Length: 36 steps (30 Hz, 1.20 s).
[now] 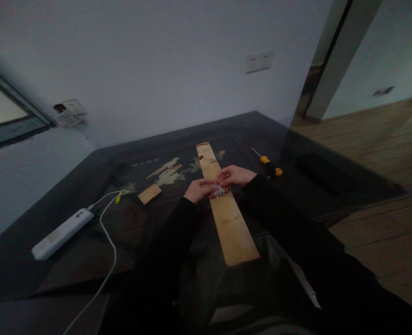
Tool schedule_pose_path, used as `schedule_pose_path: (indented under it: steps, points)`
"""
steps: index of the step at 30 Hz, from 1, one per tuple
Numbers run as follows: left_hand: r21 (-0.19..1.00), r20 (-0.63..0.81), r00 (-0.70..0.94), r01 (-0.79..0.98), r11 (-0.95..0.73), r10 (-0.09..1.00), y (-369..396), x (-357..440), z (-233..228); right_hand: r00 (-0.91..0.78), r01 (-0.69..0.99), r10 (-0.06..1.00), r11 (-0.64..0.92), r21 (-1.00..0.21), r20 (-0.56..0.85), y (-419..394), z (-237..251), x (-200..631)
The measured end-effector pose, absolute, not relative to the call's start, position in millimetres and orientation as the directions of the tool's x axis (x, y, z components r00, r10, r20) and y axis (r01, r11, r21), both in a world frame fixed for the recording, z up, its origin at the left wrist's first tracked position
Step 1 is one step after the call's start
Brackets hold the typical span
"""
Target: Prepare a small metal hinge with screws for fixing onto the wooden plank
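Note:
A long, narrow wooden board (232,228) lies lengthwise in front of me, its near end reaching toward my lap. Over its middle, my left hand (197,190) and my right hand (239,176) meet at a small silvery metal piece with holes (219,190), which looks like a hinge. Fingers of both hands are closed on its edges, left hand from the left, right hand from the right and far side. Finer details of the piece are too small and dim to make out. To the right of my right hand lies a yellow-and-black screwdriver (270,166).
The dark table (178,144) stands against a wall with sockets (259,62). A short wood block (150,193) lies left of the board. Farther left is a white power strip (61,235) with its cable (114,253). A black oblong object (322,172) rests at right.

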<state>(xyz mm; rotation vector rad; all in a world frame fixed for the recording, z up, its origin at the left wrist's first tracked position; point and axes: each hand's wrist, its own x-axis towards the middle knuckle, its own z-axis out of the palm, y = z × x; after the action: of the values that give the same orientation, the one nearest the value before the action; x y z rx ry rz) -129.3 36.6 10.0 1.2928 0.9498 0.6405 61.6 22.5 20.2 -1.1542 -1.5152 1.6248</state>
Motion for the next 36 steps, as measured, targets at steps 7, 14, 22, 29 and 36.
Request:
schedule_pose_path:
  steps: [7, 14, 22, 29, 36]
  points:
    - [0.98, -0.199, 0.498, 0.107, 0.168, 0.844, 38.6, -130.0, 7.1, -0.415, 0.103, 0.891, -0.157, -0.982, -0.186, 23.0, 18.8, 60.4]
    - [0.983, -0.185, 0.523, 0.086, 0.164, 0.832, 41.2, -132.2, 4.6, -0.427, 0.107, 0.886, -0.146, -0.983, -0.179, 20.9, 21.2, 59.8]
    - [0.983, -0.183, 0.516, 0.089, 0.16, 0.837, 41.5, -133.6, 5.2, -0.393, 0.113, 0.9, -0.153, -0.982, -0.186, 19.5, 22.0, 56.9]
    - [0.98, -0.199, 0.525, 0.124, 0.157, 0.828, 41.9, -132.6, 4.2, -0.431, 0.139, 0.883, -0.14, -0.98, -0.187, 20.1, 21.9, 58.9]
    - [0.974, -0.22, 0.541, 0.17, 0.151, 0.812, 38.9, -132.3, 6.6, -0.446, 0.178, 0.868, -0.154, -0.972, -0.219, 23.2, 18.3, 61.1]
